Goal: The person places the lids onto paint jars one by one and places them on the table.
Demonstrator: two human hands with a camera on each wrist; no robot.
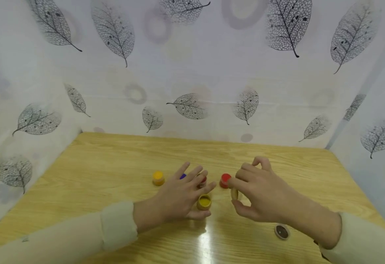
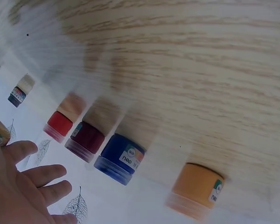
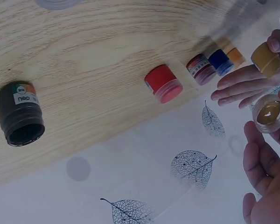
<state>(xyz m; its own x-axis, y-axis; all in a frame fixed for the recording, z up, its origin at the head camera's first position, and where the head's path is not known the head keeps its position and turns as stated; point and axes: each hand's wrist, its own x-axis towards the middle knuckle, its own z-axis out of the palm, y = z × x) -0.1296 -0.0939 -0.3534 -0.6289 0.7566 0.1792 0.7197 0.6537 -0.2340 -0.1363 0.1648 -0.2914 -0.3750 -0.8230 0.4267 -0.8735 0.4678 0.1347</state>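
A small jar of ochre-yellow paint point(image 1: 204, 202), its mouth uncovered, is held between the thumb and index finger of my left hand point(image 1: 182, 194). The other left fingers are spread out straight. In the right wrist view the thumb lies against the side of this jar. My right hand point(image 1: 261, 194) pinches a round clear lid point(image 3: 269, 113) with ochre paint on its inner face, a little apart from the jar. Beyond the hands stand a red jar point(image 1: 225, 180), a dark red jar point(image 3: 200, 70), a blue jar point(image 2: 120, 157) and an orange jar point(image 1: 158, 178).
An uncovered black paint jar point(image 3: 21, 114) stands on the wooden table point(image 1: 113, 157). A lid with dark paint inside point(image 1: 282, 231) lies near my right wrist. Leaf-patterned cloth point(image 1: 192, 73) walls the back and sides.
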